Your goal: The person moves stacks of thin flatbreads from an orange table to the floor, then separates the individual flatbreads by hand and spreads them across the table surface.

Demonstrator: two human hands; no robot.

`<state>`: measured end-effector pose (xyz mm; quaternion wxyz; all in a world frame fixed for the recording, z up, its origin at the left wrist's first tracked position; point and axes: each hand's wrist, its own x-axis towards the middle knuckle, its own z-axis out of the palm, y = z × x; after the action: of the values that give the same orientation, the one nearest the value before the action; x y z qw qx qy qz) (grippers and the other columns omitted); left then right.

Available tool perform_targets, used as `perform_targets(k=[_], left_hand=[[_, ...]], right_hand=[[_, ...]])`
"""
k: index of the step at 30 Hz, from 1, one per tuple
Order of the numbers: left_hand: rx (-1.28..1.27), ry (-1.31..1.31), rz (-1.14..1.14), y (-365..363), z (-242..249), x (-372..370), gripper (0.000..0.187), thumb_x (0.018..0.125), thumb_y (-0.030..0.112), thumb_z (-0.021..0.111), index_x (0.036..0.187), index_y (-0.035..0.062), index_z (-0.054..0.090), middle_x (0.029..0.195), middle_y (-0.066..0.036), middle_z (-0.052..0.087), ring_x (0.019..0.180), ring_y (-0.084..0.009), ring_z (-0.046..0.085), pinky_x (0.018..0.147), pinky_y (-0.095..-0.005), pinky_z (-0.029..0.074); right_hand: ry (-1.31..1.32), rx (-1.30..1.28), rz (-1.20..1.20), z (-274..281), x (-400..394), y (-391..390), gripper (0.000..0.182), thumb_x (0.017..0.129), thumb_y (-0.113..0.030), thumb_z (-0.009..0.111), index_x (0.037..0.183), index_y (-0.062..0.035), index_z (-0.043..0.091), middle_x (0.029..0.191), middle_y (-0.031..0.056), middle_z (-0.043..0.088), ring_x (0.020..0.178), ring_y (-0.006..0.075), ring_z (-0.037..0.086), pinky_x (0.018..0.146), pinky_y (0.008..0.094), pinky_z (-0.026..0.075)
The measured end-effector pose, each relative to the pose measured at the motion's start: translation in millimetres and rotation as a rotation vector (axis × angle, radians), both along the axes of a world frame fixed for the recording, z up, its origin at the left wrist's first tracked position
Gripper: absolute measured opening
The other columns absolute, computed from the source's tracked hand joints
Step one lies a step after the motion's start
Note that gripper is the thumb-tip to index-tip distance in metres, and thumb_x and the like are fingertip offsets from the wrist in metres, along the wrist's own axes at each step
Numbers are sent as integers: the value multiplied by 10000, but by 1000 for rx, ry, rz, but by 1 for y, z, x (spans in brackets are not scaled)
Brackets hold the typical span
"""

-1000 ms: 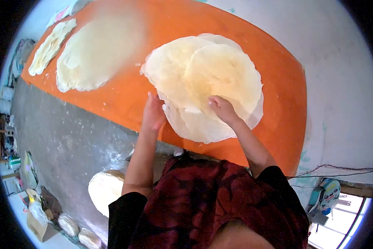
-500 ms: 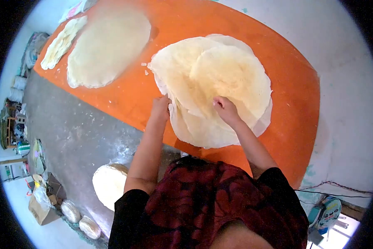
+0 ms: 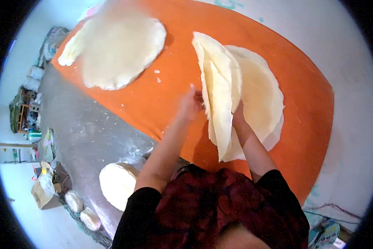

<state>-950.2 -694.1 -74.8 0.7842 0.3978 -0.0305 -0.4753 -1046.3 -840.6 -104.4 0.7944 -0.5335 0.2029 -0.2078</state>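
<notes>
Thin, pale round flatbread sheets are in front of me. Several layers form a folded flatbread bundle (image 3: 219, 91), raised on edge and standing tall between my hands. My left hand (image 3: 189, 103) is at the bundle's left side, thumb up and fingers apart, slightly blurred; whether its fingertips touch the sheet is hard to see. From the right, my right hand (image 3: 239, 115) grips the bundle, its fingertips partly hidden by the fold. Beneath and to the right lies a flat flatbread sheet (image 3: 261, 91) on the orange tabletop (image 3: 307, 108).
Another large flatbread pile (image 3: 120, 58) lies at the table's far left, beside a folded strip (image 3: 72, 50). On the grey floor (image 3: 78, 120) is a round pale stack (image 3: 118, 182). Wrapped round packs (image 3: 90, 219) and a cardboard box (image 3: 43, 193) line the left wall. Crumbs dot the table.
The upper flatbread layers, spread flat before, are now folded and lifted on edge. My left hand has moved right and my right hand has come against the bundle. The view has shifted slightly.
</notes>
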Motion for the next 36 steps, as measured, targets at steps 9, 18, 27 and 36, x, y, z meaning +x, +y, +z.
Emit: perform_targets(k=[9,18,27,36], left_hand=[[-53,-212,183,-53,-24,-3,407,869,383,450,1117,62,463,1039,-51,508,940,-171,475,802,-335,424],[107,-860,-18,-101,42,25,482,889,266,369,1321,71,282,1373,-124,230,1287,-233,152,1050,-318,121],[-719,-483,-135,-16,168,194,532,862,286,382,1334,73,259,1391,-143,180,1282,-267,176,1034,-333,171],[-932,-80,65,258,119,423,356,876,231,395,1161,20,421,1149,-134,432,1026,-245,430,850,-346,387]], right_hand=[[274,-315,-85,17,20,14,459,879,-331,417,1214,-18,412,1238,142,424,1150,271,384,964,342,304],[380,-643,-155,51,17,5,441,861,-351,428,1159,-27,442,1186,150,448,1106,285,410,924,387,327],[210,-1061,-407,216,180,116,426,843,-371,439,1104,-36,472,1135,157,472,1062,299,436,884,431,350],[469,-1517,73,170,506,313,447,830,-408,437,1100,-54,486,1138,169,474,1071,322,433,879,486,347]])
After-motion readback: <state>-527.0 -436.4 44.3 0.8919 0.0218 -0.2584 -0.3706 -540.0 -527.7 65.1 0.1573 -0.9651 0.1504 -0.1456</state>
